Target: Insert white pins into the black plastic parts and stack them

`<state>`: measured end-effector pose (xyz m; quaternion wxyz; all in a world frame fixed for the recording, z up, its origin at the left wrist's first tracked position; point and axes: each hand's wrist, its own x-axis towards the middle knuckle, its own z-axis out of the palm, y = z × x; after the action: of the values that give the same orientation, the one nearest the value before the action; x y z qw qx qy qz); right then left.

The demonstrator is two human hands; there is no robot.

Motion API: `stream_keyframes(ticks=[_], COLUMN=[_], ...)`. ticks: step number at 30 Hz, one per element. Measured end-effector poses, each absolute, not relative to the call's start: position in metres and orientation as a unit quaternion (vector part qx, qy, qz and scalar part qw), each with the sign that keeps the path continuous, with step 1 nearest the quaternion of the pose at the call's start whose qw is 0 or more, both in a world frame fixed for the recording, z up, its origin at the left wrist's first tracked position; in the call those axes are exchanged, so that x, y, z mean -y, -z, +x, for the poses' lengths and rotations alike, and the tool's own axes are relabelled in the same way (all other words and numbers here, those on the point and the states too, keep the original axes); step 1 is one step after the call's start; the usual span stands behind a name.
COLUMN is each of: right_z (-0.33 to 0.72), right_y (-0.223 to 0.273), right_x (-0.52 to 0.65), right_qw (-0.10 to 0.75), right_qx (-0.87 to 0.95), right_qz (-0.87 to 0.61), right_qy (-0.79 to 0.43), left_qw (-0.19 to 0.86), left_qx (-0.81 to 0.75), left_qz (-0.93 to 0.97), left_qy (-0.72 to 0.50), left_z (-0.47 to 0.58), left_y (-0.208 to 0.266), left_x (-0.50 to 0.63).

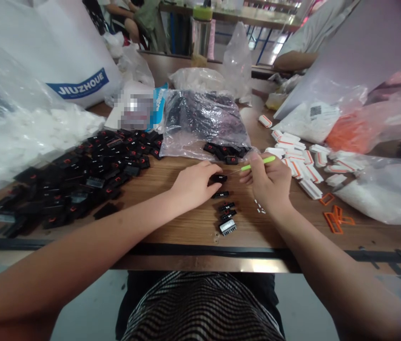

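Black connector: is resting on the desk between both hands, just short of the bagged parts.
Left hand: is reaching in from the side, thumb and fingers pinching the connector, probably to stop it sliding.
Right hand: is curling its fingers around the green-handled tool like a pen, likely for fine control.
Tool tip: is pointing at the connector; whether it is touching, I cannot tell.
Row of black parts: is running toward the person, seemingly set apart from the heap.
White bits: are lying scattered below the right hand, perhaps kept within reach.
Black heap: is spreading left, beyond the left forearm.
Clear bag: is blocking the space ahead, loose black parts lying at its near edge.
White-and-orange pieces: are crowding the right hand's outer side.
Orange frames: are lying nearer the right forearm.
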<state>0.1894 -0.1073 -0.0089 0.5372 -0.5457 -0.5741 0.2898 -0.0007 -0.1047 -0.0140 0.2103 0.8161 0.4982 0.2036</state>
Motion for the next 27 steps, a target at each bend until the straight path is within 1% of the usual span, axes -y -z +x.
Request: stream_keyframes(ticks=[5,19,23,27], right_z=[0.189,0.187,0.188,0.189], right_y=[0.016,0.016,0.014,0.011], right_x=[0.107,0.108,0.108,0.111], right_qw=[0.542,0.526,0.502,0.451], right_qx=[0.566,0.575,0.596,0.652], right_qz=[-0.546,-0.553,-0.564,-0.561], right_qy=[-0.297,-0.294,-0.273,-0.238], left_qw=[0.207,0.2,0.203,0.197], left_qx=[-0.5,-0.506,-0.508,-0.512], left_qz=[0.808,0.804,0.804,0.805], left_qy=[-0.234,-0.238,-0.234,-0.227], left_z=[0.004,0.003,0.004,0.004], left_y=[0.027,0.029,0.028,0.027], left_x=[0.105,0.108,0.108,0.107])
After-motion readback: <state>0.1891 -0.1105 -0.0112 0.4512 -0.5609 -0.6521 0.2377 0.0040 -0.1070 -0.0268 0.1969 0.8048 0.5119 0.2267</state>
